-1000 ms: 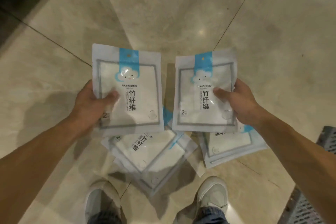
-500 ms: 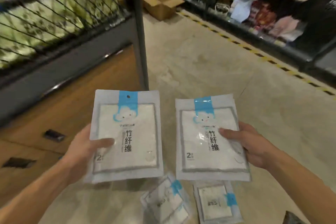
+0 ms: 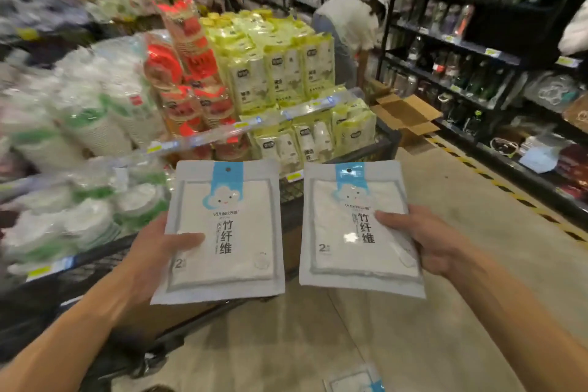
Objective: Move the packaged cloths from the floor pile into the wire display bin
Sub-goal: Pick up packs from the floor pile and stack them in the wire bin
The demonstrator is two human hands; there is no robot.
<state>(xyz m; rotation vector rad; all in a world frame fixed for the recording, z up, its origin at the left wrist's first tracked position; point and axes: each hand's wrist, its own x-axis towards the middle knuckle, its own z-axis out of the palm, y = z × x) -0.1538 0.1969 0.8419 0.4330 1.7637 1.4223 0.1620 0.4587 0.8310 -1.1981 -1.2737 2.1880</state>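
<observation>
One cloth packet in each hand, facing the wire display bin.

My left hand [image 3: 159,251] grips the left packet [image 3: 222,232], my right hand [image 3: 429,239] the right packet [image 3: 359,226], thumbs on top, flat for dropping; both hover at the bin's front rim [image 3: 95,261], stock crowds it, and another packet [image 3: 353,382] lies on the floor.

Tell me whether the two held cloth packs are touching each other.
Apart. The head view shows a strip of floor and bin between the left pack and the right pack.

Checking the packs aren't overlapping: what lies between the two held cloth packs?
Head view: nothing; a bare gap separates the left pack from the right pack, showing bin edge and floor behind.
</observation>
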